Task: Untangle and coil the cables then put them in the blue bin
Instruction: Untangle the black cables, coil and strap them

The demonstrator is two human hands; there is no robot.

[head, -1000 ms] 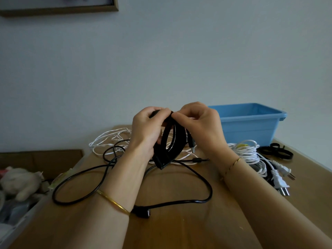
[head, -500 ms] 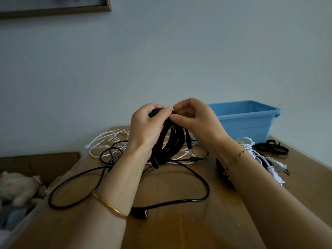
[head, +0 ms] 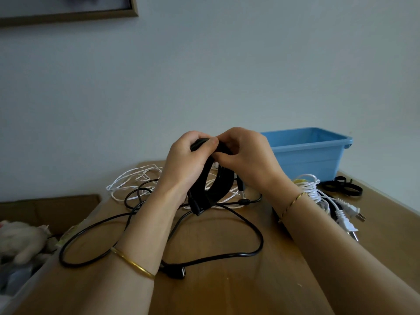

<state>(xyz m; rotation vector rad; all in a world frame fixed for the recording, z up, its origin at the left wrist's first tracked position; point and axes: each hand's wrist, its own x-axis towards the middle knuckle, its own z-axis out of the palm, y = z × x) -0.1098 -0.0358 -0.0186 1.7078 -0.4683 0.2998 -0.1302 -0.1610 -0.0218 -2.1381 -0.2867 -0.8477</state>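
The black cable coil (head: 216, 187) is held upright above the table (head: 227, 292), in front of the person and to the left of the blue bin (head: 306, 155), which stands at the table's far right side. The coil's top is grasped by both grips. The left grip (head: 188, 162) is curled round it with the thumb laid on top, and the right grip (head: 247, 160) pinches it just beside that thumb.

A loose black cable (head: 259, 237) is spread in wide loops on the table beneath the coil, with its connector end beside the left forearm. A white cable tangle (head: 134, 180) lies behind the left grip. A white bundled cable (head: 311, 189) with plugs and some black rings (head: 343, 188) lie near the bin. A plush toy (head: 20, 237) is seen beyond the table's left edge.
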